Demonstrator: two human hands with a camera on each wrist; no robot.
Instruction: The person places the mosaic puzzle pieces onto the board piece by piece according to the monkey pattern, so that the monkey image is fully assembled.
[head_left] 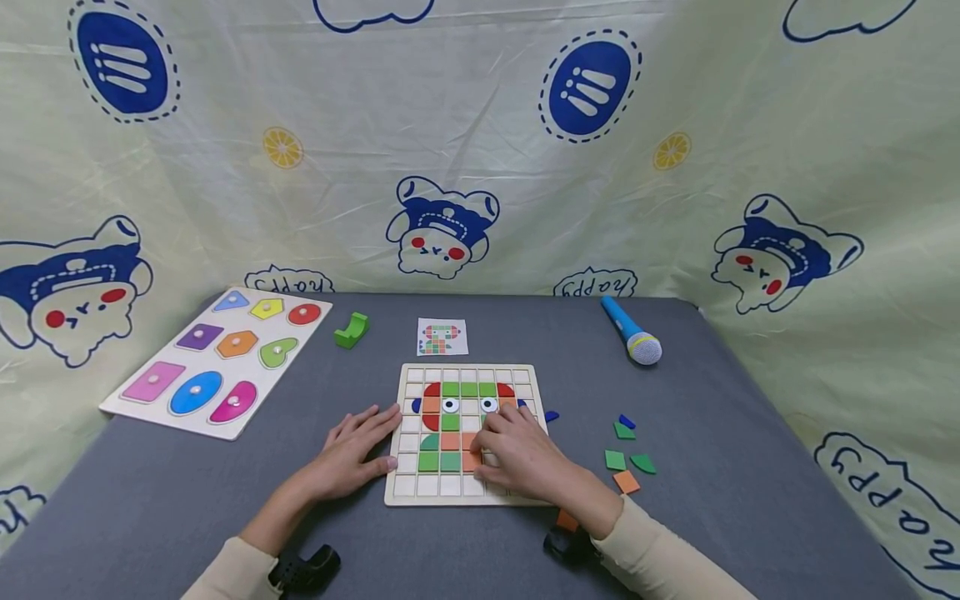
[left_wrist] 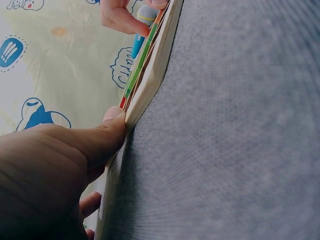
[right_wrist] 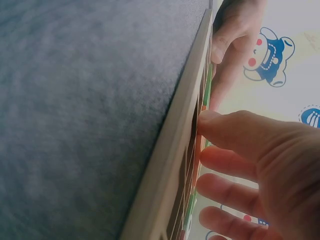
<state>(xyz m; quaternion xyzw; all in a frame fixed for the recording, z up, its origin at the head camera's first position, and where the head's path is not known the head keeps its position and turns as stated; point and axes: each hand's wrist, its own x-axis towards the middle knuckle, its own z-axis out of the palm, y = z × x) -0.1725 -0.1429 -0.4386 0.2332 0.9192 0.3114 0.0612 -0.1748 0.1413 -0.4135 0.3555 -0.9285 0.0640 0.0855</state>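
A wooden grid board (head_left: 408, 486) lies on the table with flat coloured tiles forming a figure with two round eye tiles (head_left: 450, 406). My left hand (head_left: 356, 450) rests at the board's left edge, fingers extended; in the left wrist view its thumb (left_wrist: 112, 125) presses the rim. Over the board's right half, my right hand (head_left: 525, 454) covers part of the figure. Its thumb and fingertips touch the tiles around an orange square tile (head_left: 470, 461). In the right wrist view the fingers are spread and slightly bent, the thumb (right_wrist: 220, 125) against the orange tiles.
Right of the board lie loose tiles, among them a green square (head_left: 615, 460) and an orange square (head_left: 626, 482). A small pattern card (head_left: 442, 350), a green curved block (head_left: 352, 331) and a blue toy microphone (head_left: 630, 329) sit behind. A white shape puzzle (head_left: 153, 412) occupies the left.
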